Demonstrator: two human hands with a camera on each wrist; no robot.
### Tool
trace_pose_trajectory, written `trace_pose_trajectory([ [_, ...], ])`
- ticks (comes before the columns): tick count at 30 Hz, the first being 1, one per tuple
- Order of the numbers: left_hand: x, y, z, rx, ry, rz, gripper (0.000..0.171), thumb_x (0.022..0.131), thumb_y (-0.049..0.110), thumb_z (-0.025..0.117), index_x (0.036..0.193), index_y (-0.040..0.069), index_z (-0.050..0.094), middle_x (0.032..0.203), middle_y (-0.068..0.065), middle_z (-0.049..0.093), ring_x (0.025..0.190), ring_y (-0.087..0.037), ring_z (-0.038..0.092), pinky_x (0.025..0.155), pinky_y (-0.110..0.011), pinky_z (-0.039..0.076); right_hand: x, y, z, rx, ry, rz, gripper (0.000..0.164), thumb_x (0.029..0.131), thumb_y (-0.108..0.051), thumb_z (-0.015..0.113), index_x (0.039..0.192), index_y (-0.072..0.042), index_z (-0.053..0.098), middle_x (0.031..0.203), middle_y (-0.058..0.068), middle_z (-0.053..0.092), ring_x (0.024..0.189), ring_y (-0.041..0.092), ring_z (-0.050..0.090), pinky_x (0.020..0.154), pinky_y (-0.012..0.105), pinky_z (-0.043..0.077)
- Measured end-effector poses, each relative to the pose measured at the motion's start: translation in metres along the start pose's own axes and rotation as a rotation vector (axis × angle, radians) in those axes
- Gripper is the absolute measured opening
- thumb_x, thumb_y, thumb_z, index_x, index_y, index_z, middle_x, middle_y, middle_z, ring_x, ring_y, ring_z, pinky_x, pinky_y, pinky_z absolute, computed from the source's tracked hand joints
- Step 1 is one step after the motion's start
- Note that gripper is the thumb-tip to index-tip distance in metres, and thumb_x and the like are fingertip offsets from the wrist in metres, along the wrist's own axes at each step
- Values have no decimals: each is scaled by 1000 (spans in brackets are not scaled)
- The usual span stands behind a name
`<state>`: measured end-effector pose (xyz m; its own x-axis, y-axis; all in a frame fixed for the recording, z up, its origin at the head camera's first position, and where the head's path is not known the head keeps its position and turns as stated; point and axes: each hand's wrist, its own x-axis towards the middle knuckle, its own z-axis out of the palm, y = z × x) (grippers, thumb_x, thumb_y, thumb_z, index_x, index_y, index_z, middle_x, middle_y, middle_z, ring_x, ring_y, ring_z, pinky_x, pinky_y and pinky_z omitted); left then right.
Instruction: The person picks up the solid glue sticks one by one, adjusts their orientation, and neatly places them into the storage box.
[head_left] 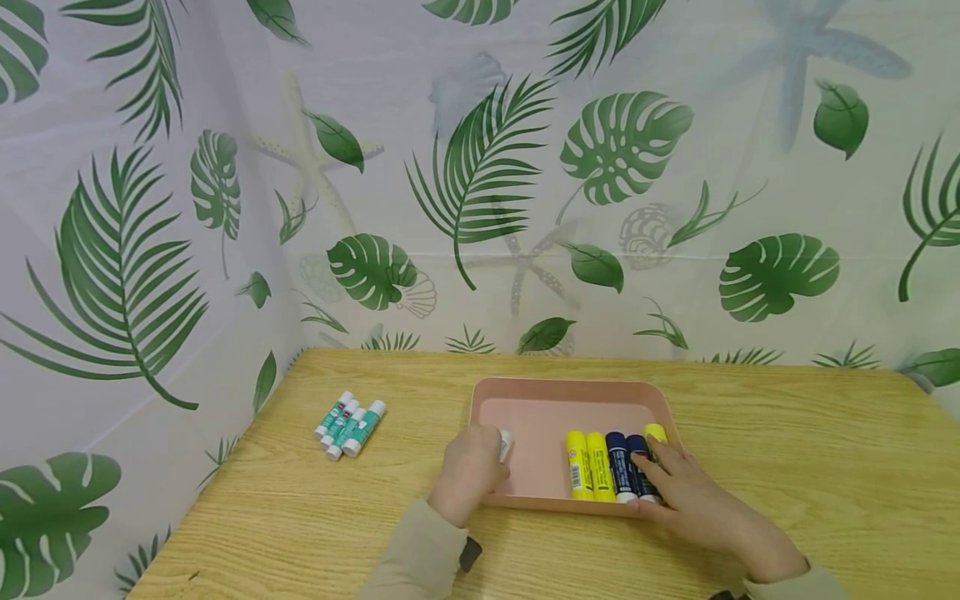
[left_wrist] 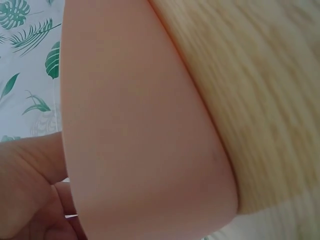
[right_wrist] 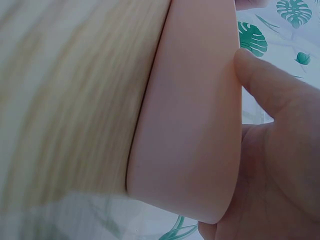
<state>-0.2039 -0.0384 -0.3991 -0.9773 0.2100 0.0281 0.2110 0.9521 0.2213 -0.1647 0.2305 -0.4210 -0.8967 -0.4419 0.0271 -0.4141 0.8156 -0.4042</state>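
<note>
My left hand (head_left: 468, 467) reaches over the near left corner of a pink tray (head_left: 532, 412), its fingers curled around a glue stick (head_left: 506, 446) with a white end showing; the rest of that stick is hidden. At the tray's right end, two yellow glue sticks (head_left: 587, 467), two navy ones (head_left: 617, 467) and another yellow one (head_left: 656, 432) stand in a row. Over the rightmost sticks lies my right hand (head_left: 690, 504), fingers extended and touching them. Its thumb (right_wrist: 265, 85) is at the tray's near rim in the right wrist view.
Several teal and white glue sticks (head_left: 349, 427) lie side by side on the wooden table (head_left: 337, 525), left of the tray. A leaf-patterned cloth (head_left: 480, 208) hangs behind the table's far edge and along the left.
</note>
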Motion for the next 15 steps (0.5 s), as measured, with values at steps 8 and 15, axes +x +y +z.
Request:
trace_pose_trajectory([
  [8, -2, -1, 3, -4, 42, 53, 18, 67, 8, 72, 75, 4, 56, 63, -3, 50, 53, -14, 47, 44, -27, 41, 1, -3, -1, -10, 2, 4, 71, 83, -51, 49, 129, 3, 42, 138, 28, 21, 125, 46, 14, 98, 58, 13],
  [15, -6, 0, 2, 10, 82, 109, 19, 69, 7, 69, 79, 3, 53, 64, -7, 51, 55, -17, 51, 43, -29, 42, 0, -4, -3, -2, 3, 1, 71, 84, -51, 49, 129, 3, 42, 138, 29, 20, 125, 47, 14, 97, 58, 13],
])
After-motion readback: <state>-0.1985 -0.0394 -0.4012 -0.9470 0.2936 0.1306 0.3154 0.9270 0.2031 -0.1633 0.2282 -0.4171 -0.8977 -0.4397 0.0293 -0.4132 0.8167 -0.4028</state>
